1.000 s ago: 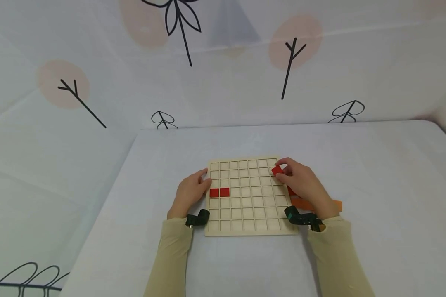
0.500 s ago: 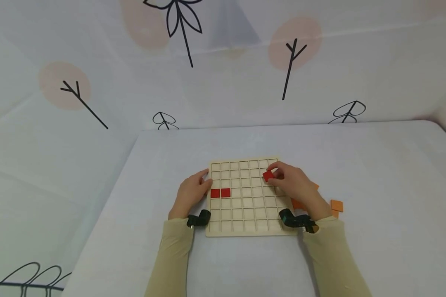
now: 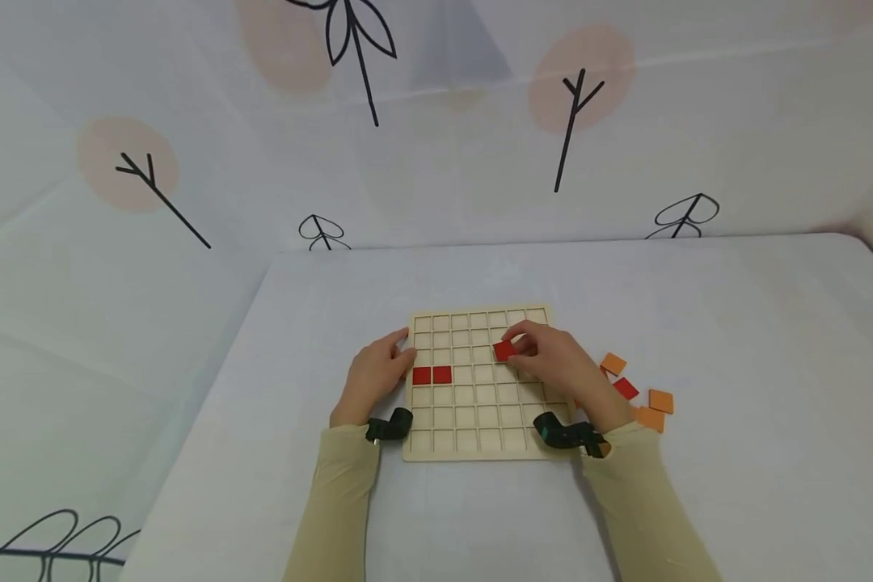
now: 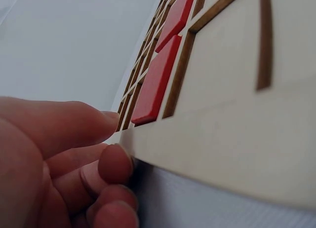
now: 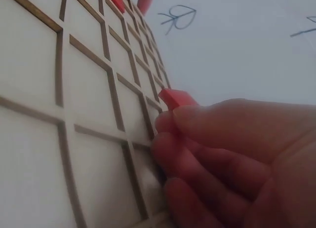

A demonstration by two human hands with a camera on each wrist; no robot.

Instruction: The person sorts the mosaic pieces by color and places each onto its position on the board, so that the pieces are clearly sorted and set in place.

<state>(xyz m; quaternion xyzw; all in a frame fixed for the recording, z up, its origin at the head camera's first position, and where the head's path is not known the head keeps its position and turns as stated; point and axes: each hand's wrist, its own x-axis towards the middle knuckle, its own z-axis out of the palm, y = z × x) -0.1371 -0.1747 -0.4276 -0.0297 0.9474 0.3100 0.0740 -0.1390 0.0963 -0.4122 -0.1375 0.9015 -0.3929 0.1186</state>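
A pale wooden grid board (image 3: 473,418) lies on the table, with two red square tiles (image 3: 432,375) side by side in cells at its left edge. My left hand (image 3: 373,374) grips that left edge; in the left wrist view its thumb (image 4: 79,122) lies at the rim and the other fingers curl below. Between thumb and fingertips, my right hand (image 3: 557,360) pinches another red square tile (image 3: 504,351) above the board's upper right part. The right wrist view shows this tile (image 5: 177,96) tilted, apart from the cells.
Right of the board lie several loose tiles, among them an orange tile (image 3: 660,401), another orange tile (image 3: 613,364) and a red tile (image 3: 626,389). The right forearm hides part of this pile. A white printed cloth (image 3: 436,162) hangs behind the table.
My right hand has moved left over the board with the red tile, from its right edge inward. More loose tiles show behind the forearm. The left hand has stayed at the board's edge.
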